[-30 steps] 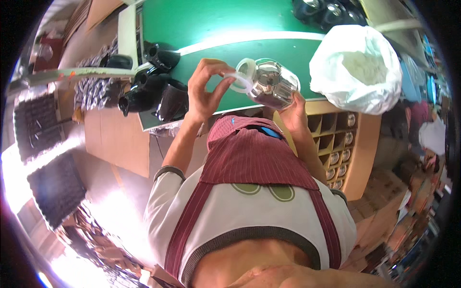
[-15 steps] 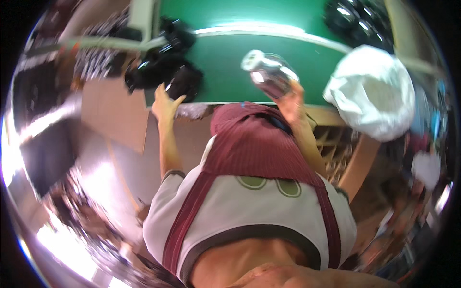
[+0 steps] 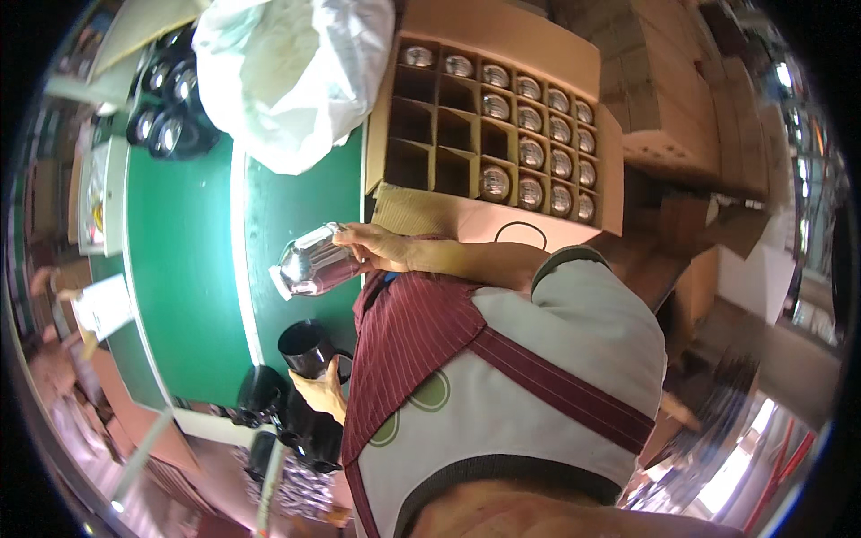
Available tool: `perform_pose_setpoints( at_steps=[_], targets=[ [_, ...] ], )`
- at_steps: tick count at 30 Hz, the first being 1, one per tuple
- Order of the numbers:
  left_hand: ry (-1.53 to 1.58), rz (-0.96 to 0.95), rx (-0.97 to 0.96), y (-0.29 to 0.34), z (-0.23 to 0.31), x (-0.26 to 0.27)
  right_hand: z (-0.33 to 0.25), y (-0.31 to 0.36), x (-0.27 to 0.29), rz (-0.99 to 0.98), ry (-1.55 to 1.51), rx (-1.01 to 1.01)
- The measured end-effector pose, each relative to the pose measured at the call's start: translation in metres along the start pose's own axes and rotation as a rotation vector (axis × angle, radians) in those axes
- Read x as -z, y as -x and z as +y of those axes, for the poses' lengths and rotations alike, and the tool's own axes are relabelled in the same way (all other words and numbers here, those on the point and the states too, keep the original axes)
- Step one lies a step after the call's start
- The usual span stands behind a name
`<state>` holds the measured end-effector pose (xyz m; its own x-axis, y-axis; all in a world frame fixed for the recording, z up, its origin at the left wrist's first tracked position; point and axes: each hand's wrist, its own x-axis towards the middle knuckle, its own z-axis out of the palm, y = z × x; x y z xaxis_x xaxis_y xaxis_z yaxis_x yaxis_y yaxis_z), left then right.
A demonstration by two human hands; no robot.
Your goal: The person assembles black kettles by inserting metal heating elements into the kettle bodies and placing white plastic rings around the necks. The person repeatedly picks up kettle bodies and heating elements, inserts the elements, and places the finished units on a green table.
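Flask (image 3: pixel 314 264), L hand (image 3: pixel 319 393) now gripping blk cup (image 3: pixel 305 348)

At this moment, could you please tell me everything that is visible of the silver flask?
The silver flask is a rounded vessel with a mirror-bright surface; silvered glass or polished metal, I cannot tell which. A maroon patch on its side looks like a reflection. One end narrows to a short whitish neck, pointing to the picture's lower left. The right hand grips the other end, holding it tilted over the green table; whether they touch is unclear.
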<state>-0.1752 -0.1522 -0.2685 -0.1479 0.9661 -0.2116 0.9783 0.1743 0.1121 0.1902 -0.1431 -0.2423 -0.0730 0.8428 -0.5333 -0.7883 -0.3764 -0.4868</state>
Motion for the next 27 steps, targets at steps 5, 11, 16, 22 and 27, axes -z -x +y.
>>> perform_pose_setpoints(
  at_steps=[5,11,16,22,27],
  targets=[
    [0.051,0.108,-0.558,-0.075,0.107,0.053,-0.007,0.025,0.04,0.15,-0.13,0.216],
    [0.001,0.058,-0.803,-0.075,0.214,0.117,-0.016,0.051,0.064,0.256,-0.24,0.379],
    [-0.035,0.006,-0.994,-0.068,0.27,0.139,-0.018,0.07,0.084,0.367,-0.293,0.413],
    [-0.321,0.104,-1.223,-0.034,0.341,0.174,-0.028,0.068,0.084,0.286,-0.335,0.434],
    [-0.731,0.338,-1.47,-0.011,0.382,0.169,-0.014,0.023,0.102,0.043,-0.423,0.373]
  ],
)
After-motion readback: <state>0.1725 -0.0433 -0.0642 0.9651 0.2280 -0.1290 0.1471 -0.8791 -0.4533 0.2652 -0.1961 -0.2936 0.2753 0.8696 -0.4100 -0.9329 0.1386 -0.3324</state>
